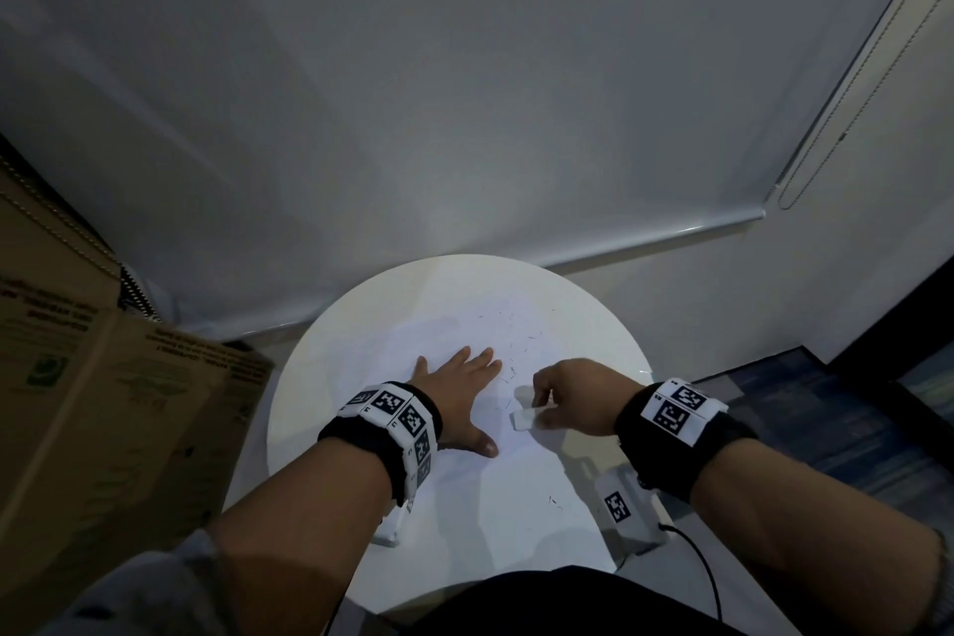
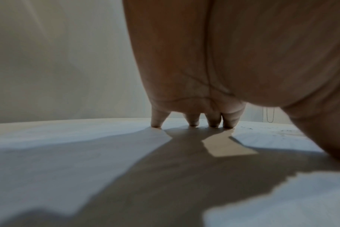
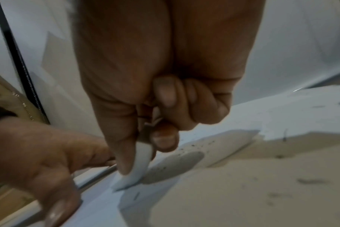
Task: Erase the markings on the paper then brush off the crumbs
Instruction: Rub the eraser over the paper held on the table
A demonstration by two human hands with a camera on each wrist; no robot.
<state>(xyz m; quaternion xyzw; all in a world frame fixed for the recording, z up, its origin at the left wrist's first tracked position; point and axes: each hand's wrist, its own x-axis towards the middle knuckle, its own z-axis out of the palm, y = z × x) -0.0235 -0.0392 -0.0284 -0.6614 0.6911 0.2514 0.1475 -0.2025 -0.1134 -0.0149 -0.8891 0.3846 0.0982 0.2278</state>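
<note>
A white sheet of paper lies on the round white table. My left hand rests flat on it with straight fingers, whose fingertips touch the sheet. My right hand pinches a white eraser between thumb and fingers just right of the left hand. In the right wrist view the eraser has its tip close above the paper. Dark eraser crumbs lie scattered on the sheet beyond both hands, and crumbs also speckle the paper near the eraser.
A large cardboard box stands close on the left of the table. A white wall and a roller blind with a bead chain rise behind. A white device with a black cable hangs under my right wrist.
</note>
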